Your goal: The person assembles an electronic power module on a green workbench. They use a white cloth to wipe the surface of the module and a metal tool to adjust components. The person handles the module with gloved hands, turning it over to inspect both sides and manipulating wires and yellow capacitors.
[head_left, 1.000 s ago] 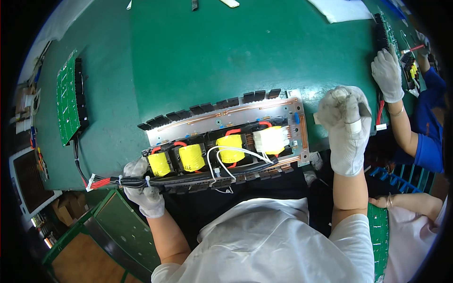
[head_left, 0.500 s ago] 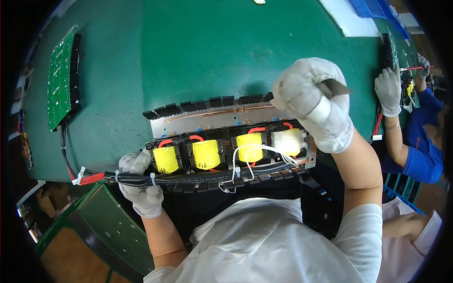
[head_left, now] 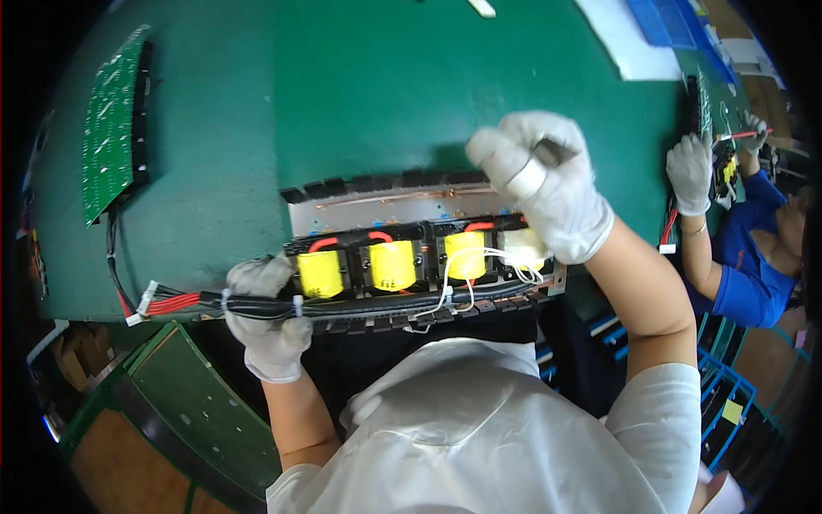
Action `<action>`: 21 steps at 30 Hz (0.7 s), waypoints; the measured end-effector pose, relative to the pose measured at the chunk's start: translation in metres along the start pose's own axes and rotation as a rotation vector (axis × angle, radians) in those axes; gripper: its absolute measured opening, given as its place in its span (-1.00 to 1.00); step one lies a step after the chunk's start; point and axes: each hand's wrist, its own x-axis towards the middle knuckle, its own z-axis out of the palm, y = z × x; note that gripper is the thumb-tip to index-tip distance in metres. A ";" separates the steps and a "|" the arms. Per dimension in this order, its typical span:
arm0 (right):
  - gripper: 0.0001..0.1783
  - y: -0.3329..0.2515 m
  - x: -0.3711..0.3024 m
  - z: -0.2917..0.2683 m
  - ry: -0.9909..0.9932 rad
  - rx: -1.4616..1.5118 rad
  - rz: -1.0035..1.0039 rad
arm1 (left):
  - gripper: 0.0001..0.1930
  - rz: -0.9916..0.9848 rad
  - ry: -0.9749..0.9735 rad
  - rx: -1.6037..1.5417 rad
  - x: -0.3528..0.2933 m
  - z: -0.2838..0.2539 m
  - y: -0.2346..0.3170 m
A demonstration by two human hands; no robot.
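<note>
A long circuit board assembly (head_left: 355, 214) lies at the table's near edge, with black blocks along its rims. Yellow-wrapped coils (head_left: 392, 265) stand in a row on it, and the rightmost has a whitish covering. My left hand (head_left: 278, 349), in a white glove, grips the assembly's left end together with the black cable bundle (head_left: 255, 307). White wires (head_left: 481, 254) loop over the right coils. My gloved right hand (head_left: 556, 193) is closed above the right end. A dark flat piece (head_left: 556, 152) shows between its fingers, mostly hidden.
A green circuit board (head_left: 111, 137) stands at the far left, wired to red and black leads (head_left: 175, 303). At the right, a co-worker's gloved hands (head_left: 690, 176) work on another assembly. A white sheet (head_left: 629, 38) and a blue bin (head_left: 664, 21) are at the far right.
The view has shifted a little. My right hand has turned and moved left, and the dark piece in it shows less. My left hand keeps its grip on the assembly's end.
</note>
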 end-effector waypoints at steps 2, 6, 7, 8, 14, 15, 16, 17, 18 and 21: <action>-0.72 -0.007 0.002 0.008 -0.034 -0.043 -0.080 | -0.31 0.031 0.009 -0.031 0.002 0.000 -0.002; -0.80 -0.009 0.000 0.010 0.117 0.347 0.034 | -0.32 0.059 -0.016 0.003 0.001 -0.003 -0.004; -0.81 -0.002 -0.003 -0.013 0.078 0.471 0.151 | -0.34 0.050 -0.011 0.031 -0.002 -0.005 -0.001; -0.75 0.004 -0.010 -0.017 0.174 0.568 -0.082 | -0.38 0.052 -0.013 0.042 -0.004 -0.006 -0.004; -0.43 -0.014 -0.078 -0.037 0.137 0.731 -0.254 | -0.56 0.096 0.006 0.022 -0.006 -0.005 -0.009; -0.42 -0.012 -0.089 -0.036 0.139 0.715 -0.277 | -0.56 0.072 -0.006 0.002 -0.005 -0.005 -0.007; -0.41 -0.009 -0.099 -0.034 0.142 0.698 -0.300 | -0.56 0.069 0.007 0.014 -0.005 -0.005 -0.006; -0.42 -0.007 -0.110 -0.033 0.217 0.674 -0.284 | -0.56 0.066 0.021 0.026 -0.004 -0.004 -0.006; -0.42 -0.003 -0.118 -0.032 0.252 0.661 -0.295 | -0.56 0.069 0.034 0.029 -0.003 0.000 -0.004; -0.38 0.003 -0.139 -0.030 0.435 0.715 -0.257 | -0.61 -0.144 0.026 -0.031 -0.011 -0.005 0.015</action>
